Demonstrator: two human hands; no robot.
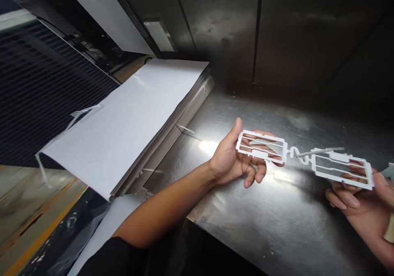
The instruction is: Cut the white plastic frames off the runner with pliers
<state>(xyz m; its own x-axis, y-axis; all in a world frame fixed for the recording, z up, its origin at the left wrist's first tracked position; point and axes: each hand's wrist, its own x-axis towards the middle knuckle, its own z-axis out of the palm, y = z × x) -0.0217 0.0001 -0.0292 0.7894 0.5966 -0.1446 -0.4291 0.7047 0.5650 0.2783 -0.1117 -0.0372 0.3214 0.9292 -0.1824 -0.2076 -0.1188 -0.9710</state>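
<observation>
Two white plastic frames, joined by a curved runner [299, 156] with a thin sprue sticking out of it, are held up above a metal table. My left hand [234, 157] holds the left frame [261, 154], thumb at its upper left corner and the other fingers behind and below it. At the far end my right hand [360, 202] grips the right frame [341, 177] by its outer edge, with fingers beneath. Thin bars cross the inside of each frame. The right edge of the picture cuts off part of my right hand.
Left of my left arm lies a stack of flat cardboard topped by a white sheet [132, 116], with torn plastic strips hanging off it. The metal table [234, 235] ends at a front edge near me. A metal wall [221, 30] rises behind; a dark ribbed panel [46, 91] stands left.
</observation>
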